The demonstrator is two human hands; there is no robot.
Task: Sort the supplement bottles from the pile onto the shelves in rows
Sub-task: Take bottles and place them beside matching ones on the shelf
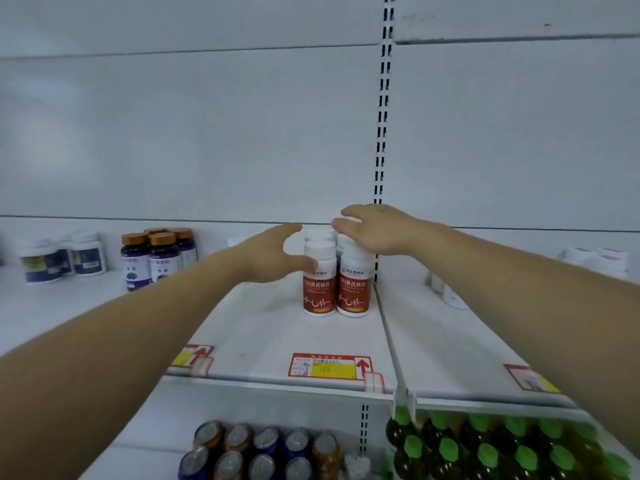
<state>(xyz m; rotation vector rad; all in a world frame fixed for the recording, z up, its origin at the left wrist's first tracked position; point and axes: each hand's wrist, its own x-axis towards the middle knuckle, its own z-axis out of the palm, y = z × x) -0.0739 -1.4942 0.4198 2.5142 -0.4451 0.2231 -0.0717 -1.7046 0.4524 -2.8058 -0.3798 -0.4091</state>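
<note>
A small block of red-labelled bottles (pixel 354 289) is seen upright on the white shelf (pixel 263 334), close against the slotted upright (pixel 382 116) at its three o'clock. Two bottles are set side by side and touching at the front, and more white caps are glimpsed behind them; how many cannot be told. The pile named in the task is not in view.

The left hand (pixel 273 254) is held at nine o'clock of the block, spread in a wide curve. Its thumb appears to touch the neck of the left front bottle (pixel 319 285), and nothing is gripped. The right hand (pixel 374 230) is laid over the block from one o'clock, fingers straight and apart above the rear caps. Whether they press on the caps cannot be told.

The step in hand is judged to be the squaring-up of this row, not the fetching of a new bottle. For the next move, a light inward push from both sides is called for, so that the columns are closed and lined up with the price tag (pixel 329 367) at six o'clock, without the tall bottles being tipped.

Orange-capped bottles (pixel 156 258) are grouped well apart at nine o'clock. Cans (pixel 263 448) and green-capped bottles (pixel 485 448) are stocked on the shelf below.
</note>
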